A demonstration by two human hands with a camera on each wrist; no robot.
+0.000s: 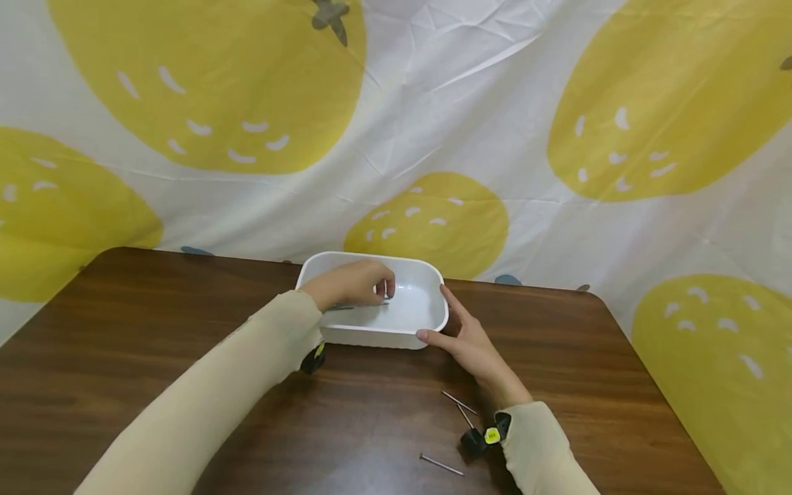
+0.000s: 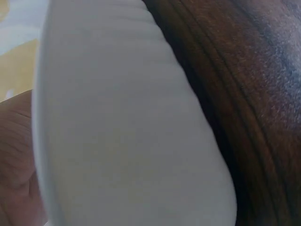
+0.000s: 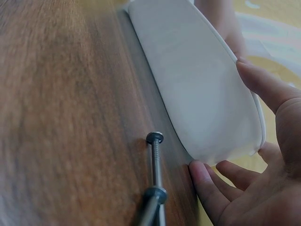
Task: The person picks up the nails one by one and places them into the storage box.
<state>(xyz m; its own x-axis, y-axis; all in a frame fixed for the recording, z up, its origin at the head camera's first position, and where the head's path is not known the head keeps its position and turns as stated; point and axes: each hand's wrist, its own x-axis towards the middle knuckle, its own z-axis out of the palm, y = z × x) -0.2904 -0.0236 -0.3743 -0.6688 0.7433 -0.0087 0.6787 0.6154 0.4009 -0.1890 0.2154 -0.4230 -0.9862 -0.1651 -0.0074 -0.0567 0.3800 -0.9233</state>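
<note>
A white rectangular tray [image 1: 371, 337] with rounded corners and a raised rim stands at the back of the table. My left hand [image 1: 359, 282] reaches down inside it, fingers curled, pinching a thin metal nail [image 1: 386, 303] at the fingertips; the fingers partly hide it. Another nail [image 1: 340, 308] lies on the tray floor beneath that hand. My right hand [image 1: 467, 340] grips the tray's right end, its thumb on the near rim and its fingers around the end wall. In the left wrist view, the tray wall [image 2: 127, 113] hides most of the left hand.
On the brown wooden table [image 1: 346, 426], a few nails lie close to the right forearm, one nail [image 1: 442, 464] nearer the front edge. In the right wrist view, a nail [image 3: 156, 162] points toward the tray. A lemon-patterned cloth [image 1: 408, 137] hangs behind the table.
</note>
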